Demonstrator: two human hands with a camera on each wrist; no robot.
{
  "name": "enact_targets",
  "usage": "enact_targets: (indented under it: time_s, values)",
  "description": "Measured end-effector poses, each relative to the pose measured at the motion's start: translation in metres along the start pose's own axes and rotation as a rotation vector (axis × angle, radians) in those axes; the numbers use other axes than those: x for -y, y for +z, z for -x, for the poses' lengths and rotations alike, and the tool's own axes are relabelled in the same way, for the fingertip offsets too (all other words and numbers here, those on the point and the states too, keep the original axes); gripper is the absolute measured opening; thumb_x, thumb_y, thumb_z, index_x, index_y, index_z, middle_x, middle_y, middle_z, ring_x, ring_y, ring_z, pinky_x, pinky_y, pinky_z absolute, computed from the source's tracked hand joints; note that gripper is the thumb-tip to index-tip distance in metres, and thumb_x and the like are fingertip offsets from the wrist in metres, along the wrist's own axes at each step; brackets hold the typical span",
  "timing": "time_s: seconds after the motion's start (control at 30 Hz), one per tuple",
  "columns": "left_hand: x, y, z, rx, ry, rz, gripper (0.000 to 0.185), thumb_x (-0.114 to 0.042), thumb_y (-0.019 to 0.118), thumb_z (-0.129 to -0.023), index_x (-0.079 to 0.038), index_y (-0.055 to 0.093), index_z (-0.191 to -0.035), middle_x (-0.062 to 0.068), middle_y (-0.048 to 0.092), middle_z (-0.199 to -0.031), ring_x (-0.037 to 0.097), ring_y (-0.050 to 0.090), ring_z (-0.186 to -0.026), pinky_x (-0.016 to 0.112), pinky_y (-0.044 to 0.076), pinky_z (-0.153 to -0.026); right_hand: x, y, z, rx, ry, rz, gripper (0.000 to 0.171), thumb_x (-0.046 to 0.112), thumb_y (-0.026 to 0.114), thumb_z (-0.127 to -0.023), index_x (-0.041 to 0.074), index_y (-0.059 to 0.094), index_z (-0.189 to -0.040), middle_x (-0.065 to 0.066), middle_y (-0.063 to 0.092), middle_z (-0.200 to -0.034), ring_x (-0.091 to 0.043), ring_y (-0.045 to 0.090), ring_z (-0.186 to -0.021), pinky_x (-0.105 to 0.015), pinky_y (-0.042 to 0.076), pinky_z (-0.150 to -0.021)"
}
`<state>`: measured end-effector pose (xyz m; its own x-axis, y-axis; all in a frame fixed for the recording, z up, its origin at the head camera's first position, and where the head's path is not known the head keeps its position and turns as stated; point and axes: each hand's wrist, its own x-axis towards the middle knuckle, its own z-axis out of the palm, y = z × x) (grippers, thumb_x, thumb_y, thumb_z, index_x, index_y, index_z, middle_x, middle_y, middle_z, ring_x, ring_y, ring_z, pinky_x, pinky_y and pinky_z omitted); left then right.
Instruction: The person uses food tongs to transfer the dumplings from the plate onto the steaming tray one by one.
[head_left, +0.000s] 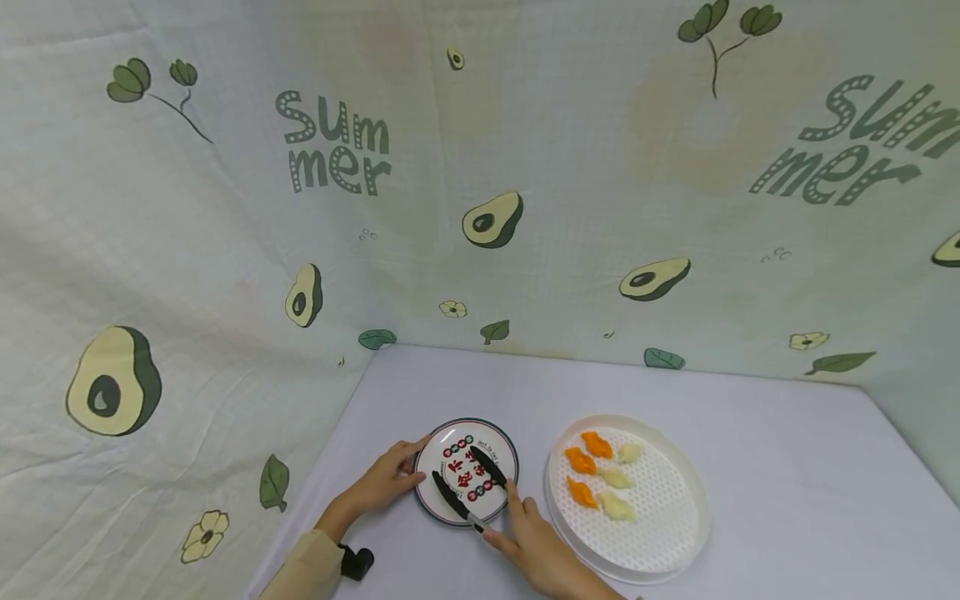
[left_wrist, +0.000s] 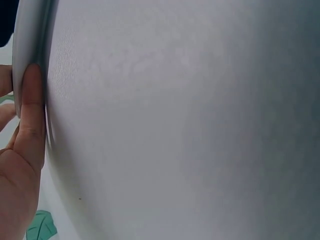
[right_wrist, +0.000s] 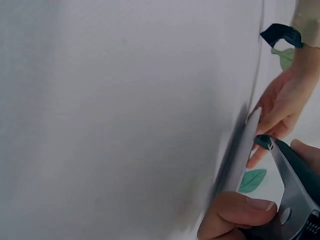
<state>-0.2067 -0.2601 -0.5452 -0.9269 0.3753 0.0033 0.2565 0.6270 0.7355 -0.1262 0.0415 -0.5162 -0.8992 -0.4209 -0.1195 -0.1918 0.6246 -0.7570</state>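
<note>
1. Head view: the tongs (head_left: 468, 490) lie over the small plate (head_left: 504, 437), two black tips spread apart above its red printed marks, the metal handle end running down to the right hand (head_left: 536, 546).
2. The right hand's fingers (head_left: 516, 497) curl round the handle end. The right wrist view cuts off most of the tongs (right_wrist: 292, 180); only a grey metal arm with a dark tip shows, with a thumb (right_wrist: 235, 212) pinching below it.
3. The small plate is white with a dark rim and sits on the desk (head_left: 787, 467) near its left front. The printed characters are too small to read.
4. The left hand (head_left: 386, 479) holds the plate's left edge, fingers pinching the rim. In the left wrist view a thumb (left_wrist: 31, 115) lies pressed along the plate rim (left_wrist: 22, 50); the rest is blurred pale surface.
5. Just right of the plate stands a white perforated round tray (head_left: 660, 533) holding three orange pieces (head_left: 581, 460) and three pale ones (head_left: 617, 477), their shapes hard to make out.
6. An avocado-print cloth (head_left: 300, 208) hangs behind.
</note>
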Motion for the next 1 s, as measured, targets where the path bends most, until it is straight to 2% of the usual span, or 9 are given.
enact_targets:
  time_s: [0.13, 0.27, 0.37, 0.6, 0.83, 1.0]
  values:
    - [0.0002, 0.0001, -0.0008, 0.001, 0.006, -0.013, 0.061, -0.015, 0.067, -0.096, -0.002, 0.043, -0.15, 0.005, 0.051, -0.104, 0.015, 0.043, -0.086, 0.027, 0.04, -0.073, -0.003, 0.0052, -0.0018, -0.029, -0.014, 0.076, 0.092, 0.049, 0.06, -0.096, -0.011, 0.021, -0.153, -0.034, 0.049, -0.121, -0.028, 0.059, -0.084, -0.051, 0.052, -0.079]
    - [0.0008, -0.0004, -0.003, 0.003, 0.017, -0.015, 0.061, -0.015, 0.068, -0.096, -0.002, 0.043, -0.15, 0.004, 0.048, -0.098, 0.016, 0.042, -0.084, 0.028, 0.038, -0.072, -0.0026, 0.0064, -0.0015, -0.037, -0.022, 0.151, 0.089, 0.044, 0.061, -0.097, -0.012, 0.02, -0.153, -0.04, 0.045, -0.125, -0.042, 0.06, -0.096, -0.055, 0.051, -0.082]
    - [0.0015, -0.0008, -0.0041, 0.005, 0.013, -0.009, 0.061, -0.015, 0.068, -0.095, -0.003, 0.043, -0.15, 0.004, 0.047, -0.096, 0.017, 0.042, -0.084, 0.028, 0.038, -0.071, -0.0009, 0.0071, -0.0019, -0.033, -0.009, 0.197, 0.088, 0.043, 0.061, -0.097, -0.012, 0.018, -0.153, -0.042, 0.042, -0.129, -0.051, 0.055, -0.107, -0.058, 0.049, -0.085]
    - [0.0032, -0.0006, -0.0042, 0.007, 0.002, -0.012, 0.062, -0.018, 0.069, -0.095, -0.004, 0.043, -0.15, 0.004, 0.048, -0.097, 0.017, 0.042, -0.085, 0.027, 0.039, -0.071, 0.0004, 0.0103, -0.0026, -0.091, -0.014, 0.246, 0.094, 0.041, 0.067, -0.093, -0.014, 0.018, -0.151, -0.036, 0.046, -0.12, -0.044, 0.056, -0.096, -0.056, 0.051, -0.078]
    - [0.0017, -0.0011, -0.0042, 0.01, -0.01, -0.005, 0.063, -0.018, 0.068, -0.096, -0.003, 0.042, -0.15, 0.006, 0.05, -0.105, 0.017, 0.043, -0.087, 0.027, 0.041, -0.073, -0.0006, 0.0093, -0.0019, -0.094, 0.017, 0.209, 0.098, 0.043, 0.069, -0.091, -0.01, 0.017, -0.153, -0.037, 0.046, -0.123, -0.045, 0.055, -0.102, -0.058, 0.048, -0.086]
    - [0.0007, -0.0007, -0.0036, 0.007, -0.022, -0.001, 0.062, -0.018, 0.069, -0.096, -0.003, 0.043, -0.15, 0.005, 0.051, -0.104, 0.016, 0.044, -0.086, 0.026, 0.041, -0.072, -0.002, 0.0102, 0.0005, -0.129, 0.001, 0.243, 0.099, 0.042, 0.074, -0.088, -0.009, 0.02, -0.154, -0.033, 0.05, -0.116, -0.043, 0.055, -0.1, -0.057, 0.048, -0.086]
